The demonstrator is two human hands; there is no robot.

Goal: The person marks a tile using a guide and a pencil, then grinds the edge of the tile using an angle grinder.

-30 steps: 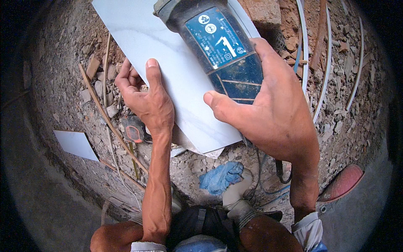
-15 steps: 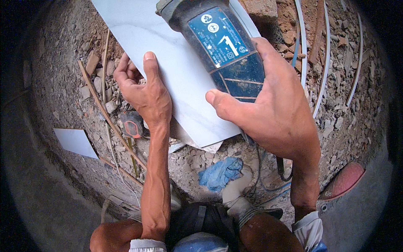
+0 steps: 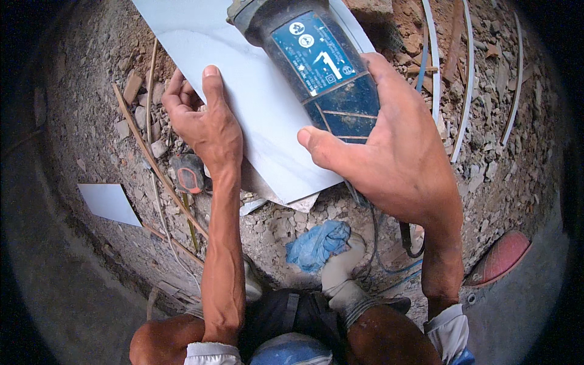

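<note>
Gripping grinder (image 3: 316, 67), fingers (image 3: 210, 85) on tile (image 3: 261, 115)

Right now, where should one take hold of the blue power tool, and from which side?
Grip the blue power tool around its thick round body, from its right side, as the right hand does. The left hand steadies the white tile.

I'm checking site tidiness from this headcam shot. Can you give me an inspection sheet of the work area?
Surface: rubble-strewn dirt ground, uneven.
Job's things: large white glossy tile lying flat; blue handheld power grinder over it.
Clutter: small white tile offcut, crumpled blue cloth, orange-black tape measure, thin wooden sticks.
Grippers: left hand pressing on the tile; right hand gripping the grinder.
Cables: dark cord trailing below the grinder.
Surroundings: white strips, red rounded object.
</note>
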